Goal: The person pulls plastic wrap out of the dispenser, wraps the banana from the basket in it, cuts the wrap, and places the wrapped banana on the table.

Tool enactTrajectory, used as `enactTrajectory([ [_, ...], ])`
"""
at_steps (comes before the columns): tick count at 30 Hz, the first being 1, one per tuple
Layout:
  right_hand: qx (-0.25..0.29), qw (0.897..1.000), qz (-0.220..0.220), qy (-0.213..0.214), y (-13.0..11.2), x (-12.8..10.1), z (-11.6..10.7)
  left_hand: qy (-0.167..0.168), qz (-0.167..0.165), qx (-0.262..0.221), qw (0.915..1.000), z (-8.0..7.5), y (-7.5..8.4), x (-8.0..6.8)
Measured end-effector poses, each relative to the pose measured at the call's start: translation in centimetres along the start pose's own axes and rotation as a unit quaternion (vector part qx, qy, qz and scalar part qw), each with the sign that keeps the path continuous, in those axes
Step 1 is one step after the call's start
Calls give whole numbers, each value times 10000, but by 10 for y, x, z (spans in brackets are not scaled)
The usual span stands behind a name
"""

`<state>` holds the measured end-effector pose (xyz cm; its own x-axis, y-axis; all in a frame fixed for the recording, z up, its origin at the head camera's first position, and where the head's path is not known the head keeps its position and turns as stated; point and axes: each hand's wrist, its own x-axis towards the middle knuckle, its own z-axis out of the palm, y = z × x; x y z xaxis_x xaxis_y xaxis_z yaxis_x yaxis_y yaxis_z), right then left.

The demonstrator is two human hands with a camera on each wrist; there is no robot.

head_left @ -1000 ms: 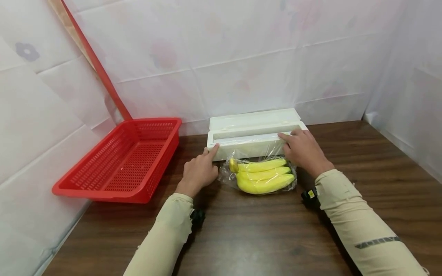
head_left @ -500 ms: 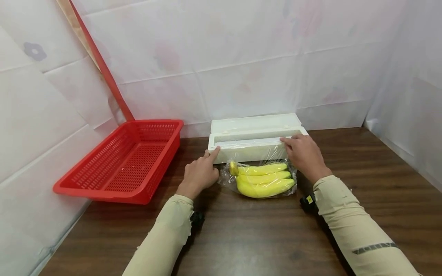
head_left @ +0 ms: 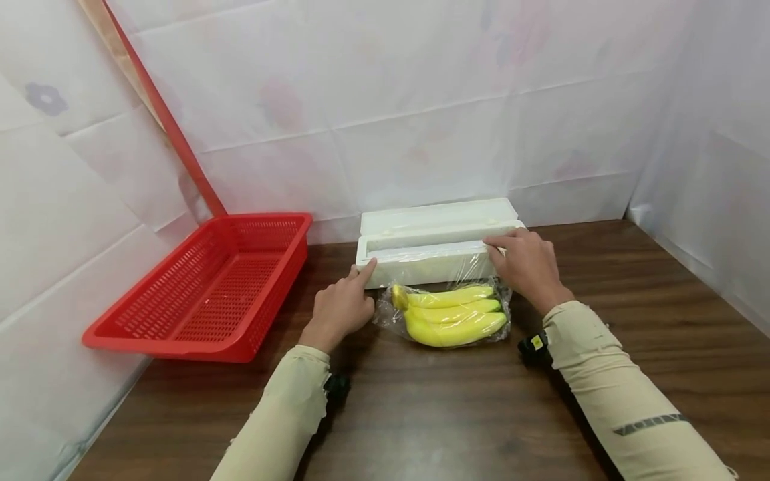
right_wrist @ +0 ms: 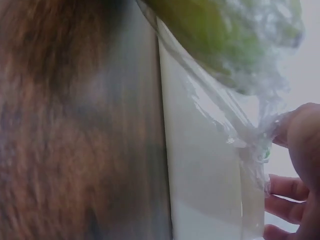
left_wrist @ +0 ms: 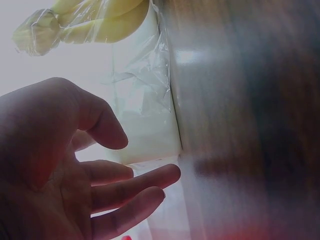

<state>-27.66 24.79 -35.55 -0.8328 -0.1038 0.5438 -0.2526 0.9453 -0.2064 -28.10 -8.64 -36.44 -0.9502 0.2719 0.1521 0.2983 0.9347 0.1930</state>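
Note:
A bunch of bananas (head_left: 451,327) wrapped in clear plastic film (head_left: 394,323) lies on the table in front of a long white box (head_left: 415,272). The box's lid (head_left: 439,215) is tipped back, and a white roll (head_left: 424,252) lies inside. Film stretches from the bananas up to the box's front edge. My left hand (head_left: 344,306) touches the front left corner with its extended index finger; its thumb stays apart from the fingers in the left wrist view. My right hand (head_left: 529,267) rests its index fingertip near the roll's right end, with the thumb beside the film.
A red plastic basket (head_left: 249,334) with perforated walls stands left of the box. A red strip (head_left: 165,113) rises behind it along the wall. White patterned sheeting (head_left: 421,133) covers the back and sides. The table (head_left: 421,414) is dark wood.
Both hands keep nearly the same places at the box, and the bananas have not moved on the table. The head view has shifted slightly.

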Motion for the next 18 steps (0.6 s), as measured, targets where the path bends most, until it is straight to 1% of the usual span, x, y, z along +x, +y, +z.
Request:
enactTrajectory([
  [5,308,9976,616,-10,7,4,-2,6,15,-34,10000,0,4,3],
  [8,559,9950,817,-88,10,4,-3,-29,23,-33,10000,1,6,4],
  [12,698,9940,839,-127,9,3,-3,-68,15,15,10000,2,6,3],
  [16,619,9953,739,83,7,5,-1,32,36,5,10000,1,4,4],
  [18,587,9955,735,137,7,6,1,32,33,-8,10000,1,3,3],
])
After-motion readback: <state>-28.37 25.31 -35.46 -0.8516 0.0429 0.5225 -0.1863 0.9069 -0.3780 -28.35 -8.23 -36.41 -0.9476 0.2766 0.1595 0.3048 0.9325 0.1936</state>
